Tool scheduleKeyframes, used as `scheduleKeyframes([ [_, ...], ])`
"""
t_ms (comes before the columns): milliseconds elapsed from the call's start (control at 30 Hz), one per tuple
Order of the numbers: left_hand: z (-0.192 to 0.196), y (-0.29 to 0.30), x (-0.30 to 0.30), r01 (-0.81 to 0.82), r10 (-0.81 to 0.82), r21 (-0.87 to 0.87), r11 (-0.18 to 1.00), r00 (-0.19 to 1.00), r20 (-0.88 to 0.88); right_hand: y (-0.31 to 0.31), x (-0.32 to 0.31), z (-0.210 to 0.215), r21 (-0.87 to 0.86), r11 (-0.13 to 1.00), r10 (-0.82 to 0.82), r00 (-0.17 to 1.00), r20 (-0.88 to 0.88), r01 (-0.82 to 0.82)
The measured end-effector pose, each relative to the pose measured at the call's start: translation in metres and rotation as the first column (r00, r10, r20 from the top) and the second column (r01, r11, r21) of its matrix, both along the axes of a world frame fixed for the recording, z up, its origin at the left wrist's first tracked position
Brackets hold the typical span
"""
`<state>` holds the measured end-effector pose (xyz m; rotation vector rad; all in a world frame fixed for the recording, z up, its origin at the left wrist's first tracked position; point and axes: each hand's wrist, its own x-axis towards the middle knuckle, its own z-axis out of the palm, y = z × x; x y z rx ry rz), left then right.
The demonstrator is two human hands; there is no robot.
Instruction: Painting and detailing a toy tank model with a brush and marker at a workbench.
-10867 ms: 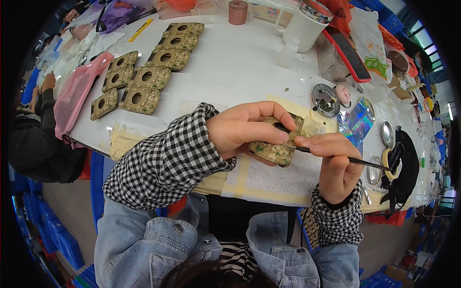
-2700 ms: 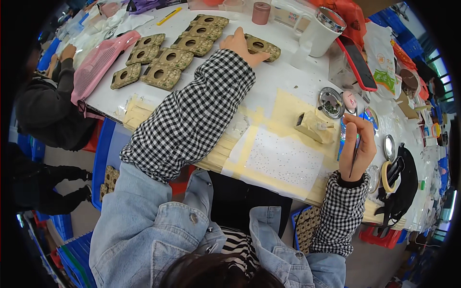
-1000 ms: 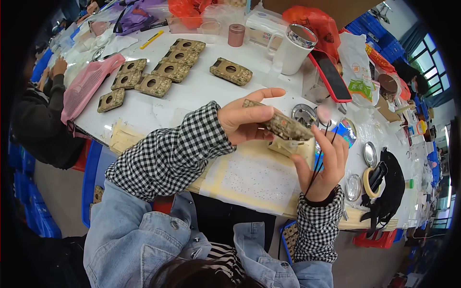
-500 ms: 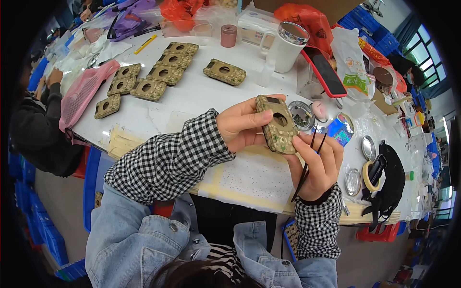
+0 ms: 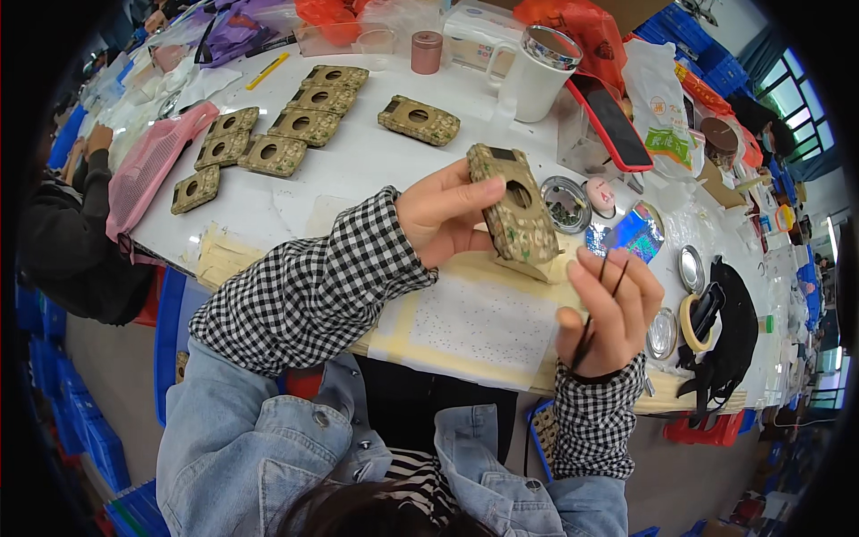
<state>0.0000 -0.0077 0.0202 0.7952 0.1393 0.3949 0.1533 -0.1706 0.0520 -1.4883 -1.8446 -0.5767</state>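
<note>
Tan, bead-crusted phone-case-shaped piece with a round hole (image 5: 517,213), held upright and slightly tilted above the white tabletop (image 5: 358,170), pinched at its left edge by the left hand (image 5: 443,217), thumb on the face, fingers curled behind. Just right of and below it, the right hand (image 5: 608,313), closed around thin dark tweezers (image 5: 598,304), tips pointing up toward the piece but not touching it. Both forearms in black-and-white checked sleeves (image 5: 313,286) over a blue denim jacket (image 5: 259,438).

Beneath the hands, a pale speckled work mat edged with masking tape (image 5: 474,322). Behind the held piece, a small round metal dish of tiny beads (image 5: 565,192), and beside it a shiny iridescent blue sheet (image 5: 632,236). Farther right, round metal lids (image 5: 691,267), a roll of cream tape (image 5: 691,315) and a black cloth item (image 5: 732,331).

On the far side of the table, one more beaded case lying flat alone (image 5: 419,120), well apart from a cluster of similar beaded cases in rows (image 5: 277,134). Near these, a white mug with a metal lid (image 5: 539,73), a small pink cylindrical jar (image 5: 427,52) and a phone in a red case (image 5: 608,109). At the left table edge, a pink mesh bag (image 5: 148,170), and another person in a dark sleeve (image 5: 63,242) seated there.
</note>
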Motion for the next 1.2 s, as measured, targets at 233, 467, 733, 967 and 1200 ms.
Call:
scheduleKeyframes([
  [233,-0.002,0.007,0.004,-0.209,0.201,-0.286,0.935,0.978,-0.057,0.015,0.027,-0.01,-0.174,0.98,-0.15,0.921,-0.36,0.092],
  [467,-0.003,0.009,0.003,-0.243,0.232,-0.292,0.925,0.97,-0.072,0.019,0.025,-0.017,-0.25,0.968,-0.103,0.952,-0.289,0.029],
  [733,-0.007,0.009,0.002,-0.168,0.161,-0.248,0.954,0.986,-0.049,0.015,0.025,-0.013,-0.116,0.991,-0.115,0.899,-0.423,0.073],
  [967,-0.002,-0.004,0.002,-0.099,0.095,-0.07,0.993,0.994,-0.054,0.011,0.013,-0.013,0.189,0.982,0.149,0.633,-0.76,-0.004],
  [1200,-0.002,-0.009,0.0,0.023,-0.015,0.083,0.996,0.994,-0.105,0.017,-0.008,-0.013,0.146,0.971,0.215,0.433,-0.875,-0.188],
])
